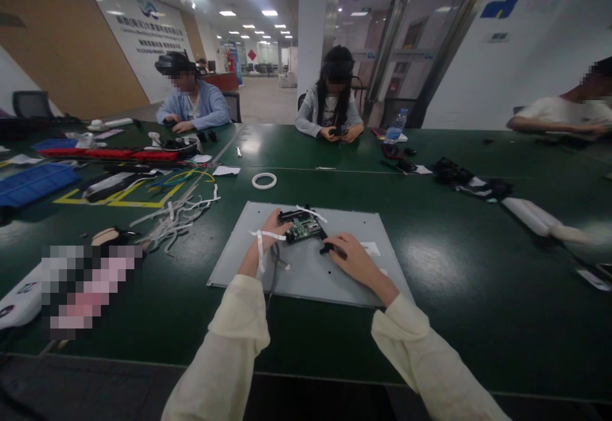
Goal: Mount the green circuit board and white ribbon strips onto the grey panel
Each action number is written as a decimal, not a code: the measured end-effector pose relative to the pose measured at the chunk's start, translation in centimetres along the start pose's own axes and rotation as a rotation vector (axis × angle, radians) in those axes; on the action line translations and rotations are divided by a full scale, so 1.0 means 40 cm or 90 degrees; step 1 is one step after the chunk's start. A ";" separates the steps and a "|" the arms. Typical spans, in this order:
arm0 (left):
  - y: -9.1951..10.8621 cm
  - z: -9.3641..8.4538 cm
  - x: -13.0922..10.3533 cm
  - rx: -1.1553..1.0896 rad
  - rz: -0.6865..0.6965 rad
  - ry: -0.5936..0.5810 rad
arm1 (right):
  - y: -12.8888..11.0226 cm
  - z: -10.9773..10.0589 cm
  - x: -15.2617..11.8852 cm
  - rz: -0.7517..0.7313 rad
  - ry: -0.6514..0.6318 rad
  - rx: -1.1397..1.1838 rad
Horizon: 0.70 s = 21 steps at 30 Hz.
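Observation:
My left hand (271, 226) grips the left side of a green circuit board (306, 228) with black parts along its edges. White strips of tape cling to my left wrist and hand. Another white strip (313, 213) lies across the board's upper edge. Just to the right, my right hand (352, 254) has its fingers closed on a small black piece (327, 248), whose kind I cannot make out. A grey cable (275, 268) hangs below the board. Beneath both hands lies a grey flat panel (296, 284).
A white tape roll (264, 181) sits beyond the panel. Left are tangled white strips (179, 220), a blue tray (36, 184) and red bars (108, 153). Black items and a white tube (533, 218) lie right. Several people sit around the green table (459, 319).

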<state>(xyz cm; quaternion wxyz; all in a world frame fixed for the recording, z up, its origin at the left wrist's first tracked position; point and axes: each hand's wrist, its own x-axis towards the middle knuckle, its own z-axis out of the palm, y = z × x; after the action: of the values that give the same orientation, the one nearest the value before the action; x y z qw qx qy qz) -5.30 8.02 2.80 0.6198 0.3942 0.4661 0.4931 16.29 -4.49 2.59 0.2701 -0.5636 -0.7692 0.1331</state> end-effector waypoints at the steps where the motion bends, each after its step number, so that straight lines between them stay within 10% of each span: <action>1: -0.001 0.000 -0.001 0.024 0.010 0.001 | -0.009 -0.005 -0.002 -0.008 -0.018 0.006; 21: 0.010 -0.217 -0.045 0.526 0.065 -0.181 | -0.058 0.010 -0.023 -0.050 -0.107 0.026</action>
<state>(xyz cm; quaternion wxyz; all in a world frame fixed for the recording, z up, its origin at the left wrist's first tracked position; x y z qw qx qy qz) -13.93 6.58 1.29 0.4429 0.6953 0.5143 0.2363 14.43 -6.07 3.21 0.2210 -0.5140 -0.8079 0.1852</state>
